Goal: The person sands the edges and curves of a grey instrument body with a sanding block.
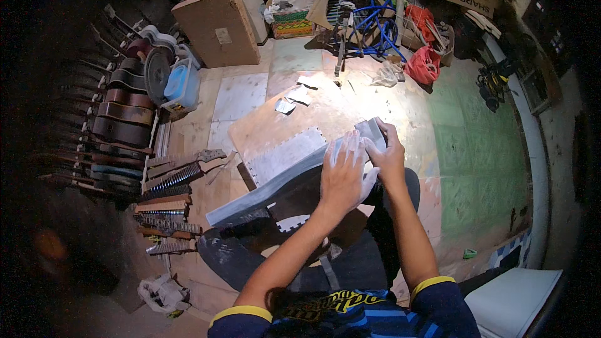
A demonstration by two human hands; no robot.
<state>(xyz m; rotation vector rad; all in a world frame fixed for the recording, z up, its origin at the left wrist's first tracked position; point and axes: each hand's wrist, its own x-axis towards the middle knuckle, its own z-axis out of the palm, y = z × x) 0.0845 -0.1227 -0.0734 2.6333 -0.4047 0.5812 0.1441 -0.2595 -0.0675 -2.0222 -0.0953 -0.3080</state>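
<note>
A long, gently curved grey piece point(269, 191) coated in pale dust slants across my lap, its narrow edge facing up. Its exact kind is unclear. Fingers stretched and whitened with dust, my left hand point(343, 172) lies flat over its upper right part; anything under the palm is hidden. My right hand point(389, 153) grips the far right end, with the thumb on the near side and the fingers wrapped round it. A white mat with notched edges point(285, 153) lies just beyond the piece, on a brown board point(250, 131).
Several guitars point(125, 112) stand in a row at the left, with guitar necks point(172, 213) on the floor nearer me. Torn paper scraps point(299, 95) lie on the board. Farther off are a blue hose point(382, 25) and a red bag point(424, 66). A white seat point(516, 297) stands lower right.
</note>
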